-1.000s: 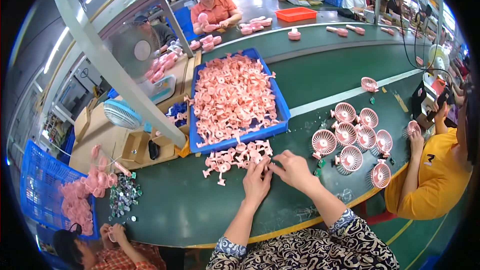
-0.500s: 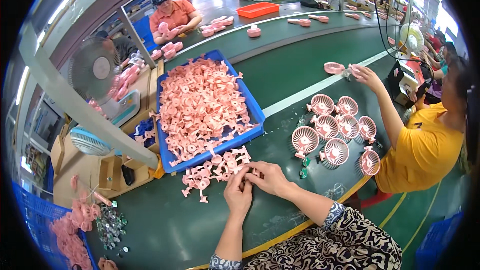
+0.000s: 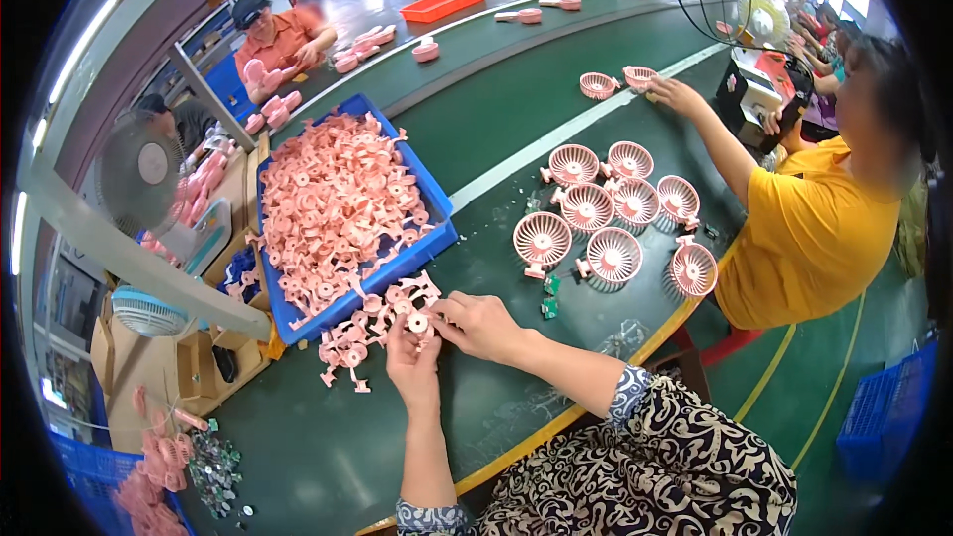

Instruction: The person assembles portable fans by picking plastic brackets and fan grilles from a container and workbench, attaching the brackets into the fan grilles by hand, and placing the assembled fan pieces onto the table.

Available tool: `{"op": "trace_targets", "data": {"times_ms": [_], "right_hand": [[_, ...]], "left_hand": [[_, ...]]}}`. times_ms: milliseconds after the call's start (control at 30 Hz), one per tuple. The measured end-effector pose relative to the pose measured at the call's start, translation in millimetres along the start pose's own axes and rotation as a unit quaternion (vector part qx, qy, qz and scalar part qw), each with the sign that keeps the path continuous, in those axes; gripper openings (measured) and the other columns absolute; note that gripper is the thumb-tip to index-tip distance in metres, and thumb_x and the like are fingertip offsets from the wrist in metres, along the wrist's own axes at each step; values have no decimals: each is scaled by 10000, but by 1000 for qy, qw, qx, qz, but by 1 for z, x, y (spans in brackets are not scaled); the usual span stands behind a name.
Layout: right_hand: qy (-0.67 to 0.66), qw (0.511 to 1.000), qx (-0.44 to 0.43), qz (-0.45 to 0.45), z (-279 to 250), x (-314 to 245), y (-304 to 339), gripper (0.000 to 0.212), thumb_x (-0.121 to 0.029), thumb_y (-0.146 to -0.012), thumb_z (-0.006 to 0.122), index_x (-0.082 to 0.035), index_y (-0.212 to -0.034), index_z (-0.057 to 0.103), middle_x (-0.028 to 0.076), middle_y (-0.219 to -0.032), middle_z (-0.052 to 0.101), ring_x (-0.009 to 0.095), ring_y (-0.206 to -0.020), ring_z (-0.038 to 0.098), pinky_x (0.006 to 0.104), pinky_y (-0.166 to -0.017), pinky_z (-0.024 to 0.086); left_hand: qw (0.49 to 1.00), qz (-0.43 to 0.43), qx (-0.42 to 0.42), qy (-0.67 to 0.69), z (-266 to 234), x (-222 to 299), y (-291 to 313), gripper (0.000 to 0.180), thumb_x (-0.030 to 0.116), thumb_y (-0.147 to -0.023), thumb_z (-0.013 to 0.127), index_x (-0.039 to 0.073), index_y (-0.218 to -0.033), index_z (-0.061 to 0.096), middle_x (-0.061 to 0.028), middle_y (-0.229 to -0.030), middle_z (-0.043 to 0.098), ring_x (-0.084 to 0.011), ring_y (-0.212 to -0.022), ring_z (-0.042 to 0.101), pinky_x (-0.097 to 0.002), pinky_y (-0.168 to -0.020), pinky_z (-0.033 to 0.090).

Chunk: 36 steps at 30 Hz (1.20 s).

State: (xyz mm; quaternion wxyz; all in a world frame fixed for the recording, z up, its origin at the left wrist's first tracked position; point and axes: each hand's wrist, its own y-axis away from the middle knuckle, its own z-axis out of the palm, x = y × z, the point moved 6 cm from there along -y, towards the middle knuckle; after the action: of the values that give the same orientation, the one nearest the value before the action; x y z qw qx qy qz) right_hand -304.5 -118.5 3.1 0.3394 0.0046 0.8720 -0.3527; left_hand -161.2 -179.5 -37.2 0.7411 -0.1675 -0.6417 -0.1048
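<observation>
Fingers [image 3: 398, 335] of left hand [image 3: 413, 367] and right hand [image 3: 484, 326] pinched a pink part [image 3: 418, 323] at the frame's lower centre, near a blue tray [image 3: 433, 245].

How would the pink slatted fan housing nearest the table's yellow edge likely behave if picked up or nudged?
The fan housing is probably light for its size, being openly slatted. It looks stiff, holding a round shape, but thin slats might crack if squeezed. Nudged, it may slide or rock rather than roll, since a stub juts from one side.
</observation>
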Motion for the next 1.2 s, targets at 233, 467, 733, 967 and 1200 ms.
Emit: {"op": "trace_targets", "data": {"times_ms": [233, 467, 733, 967, 1200], "right_hand": [[-119, 989, -30, 80, -1, -2, 3, 242, -249, -948, 730, -37, -1062, 699, 160, -928, 743, 344, -788, 739, 445, -690, 584], [-94, 983, -104, 116, 8, 10, 12, 198, -223, -903, 723, -40, -978, 736, 178, -867, 753, 385, -794, 737, 475, -715, 587], [-24, 983, -55, 174, -3, 16, 8, 291, -336, -911, 738, -73, -1034, 741, 130, -773, 754, 326, -718, 754, 441, -658, 598], [19, 996, 3, 82, 1, 0, 8, 241, -241, -881, 813, -70, -996, 690, 113, -726, 732, 286, -653, 739, 378, -610, 577], [-27, 985, -29, 167, 1, 10, 14, 267, -293, -894, 780, -63, -957, 659, 146, -731, 728, 324, -679, 745, 437, -624, 584]], "left_hand": [[921, -242, -78, 294, -15, -20, 1, 366, 72, -973, 653, 35, -1332, 591, 3, -956, 626, -89, -700, 551, -236, -551, 402], [997, -53, 22, 55, -7, -8, 9, 402, -5, -964, 687, -22, -1344, 559, -80, -1017, 701, -110, -746, 648, -247, -606, 526], [999, 26, 30, 35, 6, -7, 6, 354, 37, -1005, 669, -20, -1337, 564, -95, -1058, 707, -134, -758, 681, -264, -646, 585], [976, -88, 40, 194, -3, -17, 5, 451, 21, -973, 699, -44, -1379, 513, -119, -1116, 671, -170, -800, 702, -299, -648, 610], [976, -90, 12, 196, 5, -14, 7, 461, 31, -950, 713, -27, -1369, 530, -103, -1081, 678, -171, -816, 689, -303, -667, 605]]}}
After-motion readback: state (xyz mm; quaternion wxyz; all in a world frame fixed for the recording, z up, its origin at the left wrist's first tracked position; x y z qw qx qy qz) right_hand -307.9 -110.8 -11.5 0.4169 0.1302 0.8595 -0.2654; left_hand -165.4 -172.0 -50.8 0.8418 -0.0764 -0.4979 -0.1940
